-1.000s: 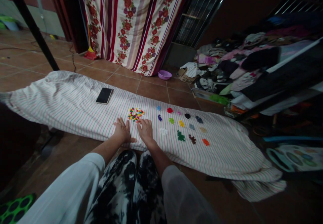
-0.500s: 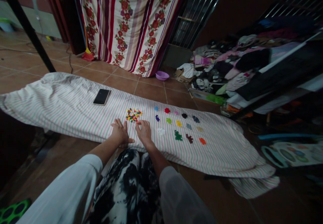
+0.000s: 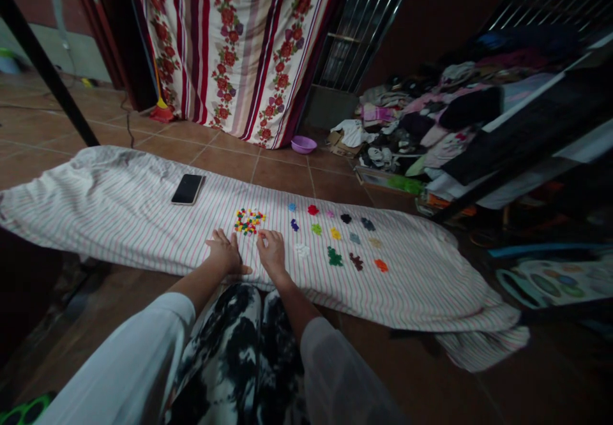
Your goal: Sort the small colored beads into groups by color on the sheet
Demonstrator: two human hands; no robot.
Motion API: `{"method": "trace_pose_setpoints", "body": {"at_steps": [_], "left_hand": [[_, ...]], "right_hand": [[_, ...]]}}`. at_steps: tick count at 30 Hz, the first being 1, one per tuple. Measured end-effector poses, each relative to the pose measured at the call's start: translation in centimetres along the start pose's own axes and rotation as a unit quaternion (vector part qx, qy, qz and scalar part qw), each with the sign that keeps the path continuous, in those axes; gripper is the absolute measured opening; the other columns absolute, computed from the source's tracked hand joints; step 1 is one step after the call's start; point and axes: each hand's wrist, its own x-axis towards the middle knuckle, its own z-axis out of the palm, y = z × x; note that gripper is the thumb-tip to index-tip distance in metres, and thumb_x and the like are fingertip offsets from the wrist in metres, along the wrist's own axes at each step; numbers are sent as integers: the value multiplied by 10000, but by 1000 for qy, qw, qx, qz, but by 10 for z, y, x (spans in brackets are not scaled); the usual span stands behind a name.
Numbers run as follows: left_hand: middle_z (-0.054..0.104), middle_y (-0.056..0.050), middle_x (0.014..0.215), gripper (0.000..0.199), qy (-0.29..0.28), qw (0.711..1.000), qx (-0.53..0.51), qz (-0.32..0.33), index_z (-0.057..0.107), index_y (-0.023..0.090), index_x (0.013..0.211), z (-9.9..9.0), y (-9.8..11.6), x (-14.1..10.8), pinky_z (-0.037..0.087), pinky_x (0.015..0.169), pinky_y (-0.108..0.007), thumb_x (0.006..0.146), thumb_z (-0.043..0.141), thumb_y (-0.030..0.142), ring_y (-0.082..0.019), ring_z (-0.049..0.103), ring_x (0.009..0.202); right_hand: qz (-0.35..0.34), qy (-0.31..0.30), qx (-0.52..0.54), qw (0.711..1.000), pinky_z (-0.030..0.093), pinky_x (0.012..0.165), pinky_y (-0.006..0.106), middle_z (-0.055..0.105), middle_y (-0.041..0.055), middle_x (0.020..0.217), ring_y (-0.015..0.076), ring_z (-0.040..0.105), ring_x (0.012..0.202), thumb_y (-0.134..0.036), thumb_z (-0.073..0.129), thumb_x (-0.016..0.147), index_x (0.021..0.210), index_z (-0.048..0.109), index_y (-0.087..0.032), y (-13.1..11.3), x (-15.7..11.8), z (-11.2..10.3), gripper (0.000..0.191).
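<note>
Spread flat on a striped cloth, my left hand has its fingers apart and the thumb pointing right. It rests just in front of a cluster of small mixed pieces in red, yellow, green and white. My right hand is closed in a pinch at the cluster's near right edge; whatever is between the fingertips is too small to make out. To its right lie small heaps sorted by colour, among them white pieces, dark green pieces, brown pieces, orange pieces and red pieces.
A phone lies on the cloth, left of the mixed cluster. Past the far edge, a purple basin stands on the tiled floor before a flowered curtain. Clothes are piled at the back right.
The view has shifted slightly, so the background sits a little further left. Both hands keep nearly the same place and pose beside the mixed pieces.
</note>
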Motion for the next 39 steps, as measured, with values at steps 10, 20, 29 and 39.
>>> {"method": "trace_pose_setpoints", "body": {"at_steps": [10,20,29,39], "left_hand": [[130,-403,1544,1347,34,999,-21,0,139,0,1523,9,-3,12,313,1036,-662,574,559,858,-557,147,1442],[136,-397,1548,1252,42,999,-26,0,141,7,1526,15,-5,15,295,1056,-650,641,554,791,-548,148,1445],[120,-400,1548,1209,38,999,-23,1,139,0,1527,13,-5,11,279,1072,-636,674,538,759,-543,138,1449],[146,-403,1543,1280,46,999,-20,12,158,-9,1523,16,-8,14,298,1053,-626,620,513,827,-551,159,1442]], "right_hand": [[22,-10,-3,1000,447,951,358,704,43,938,214,591,978,-145,565,868,958,702,-225,-8,-1,-6,183],[59,-16,73,996,517,874,290,684,25,1016,164,648,932,-246,501,933,1055,696,-269,10,-5,-40,231],[84,29,123,988,540,873,315,701,35,1021,177,668,941,-310,505,924,1050,691,-259,37,1,-73,231],[95,75,124,985,553,845,338,712,41,993,188,670,913,-287,521,880,985,695,-242,58,-2,-94,209]]}}
